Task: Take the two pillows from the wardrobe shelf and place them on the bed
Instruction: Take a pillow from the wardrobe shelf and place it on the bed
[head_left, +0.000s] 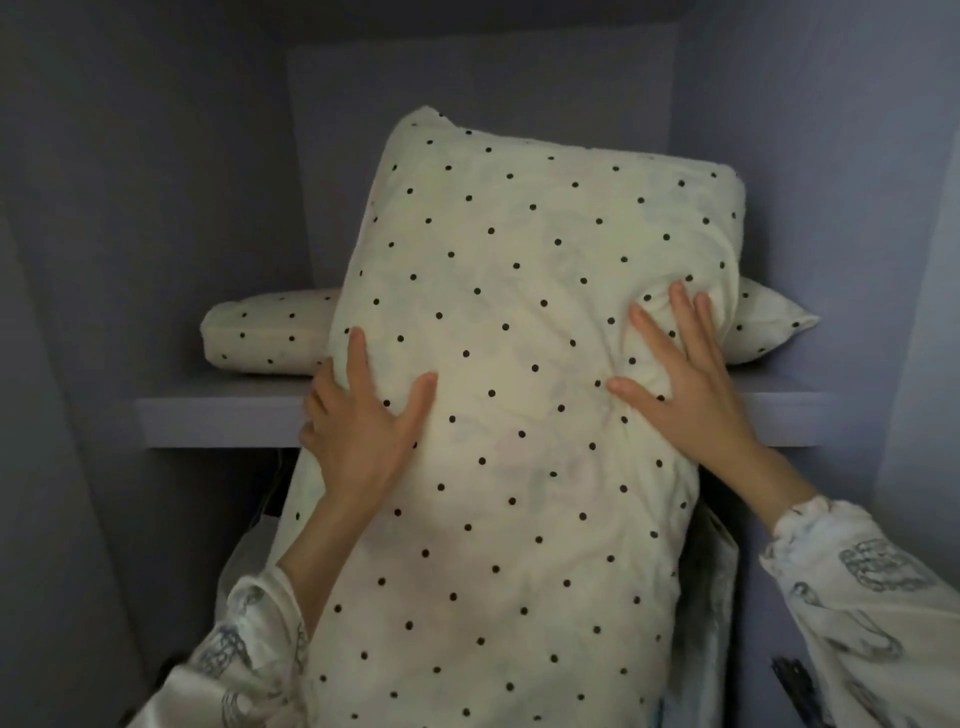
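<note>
1. Nearest the camera, two sleeves, pale with grey prints, reach up and forward from the bottom corners.
2. The front pillow, cream with small black dots, stands nearly upright and tilted a little to the left. Its lower end hangs below the shelf edge and its top leans back into the wardrobe.
3. The left hand clasps the pillow's left edge: thumb and one finger lie spread on the front face, and the other fingers wrap around the side out of sight.
4. The right hand presses on the pillow's right side with fingers spread, bunching the fabric into creases under the fingertips.
5. Behind the held pillow, the shelf runs across the wardrobe, grey-lilac like the walls.
6. The second pillow, same dotted cover, lies flat on the shelf. Its two ends show either side of the front pillow; its middle is hidden.
7. Below the shelf, dim folded fabric shows beside the front pillow; what it is cannot be told.
</note>
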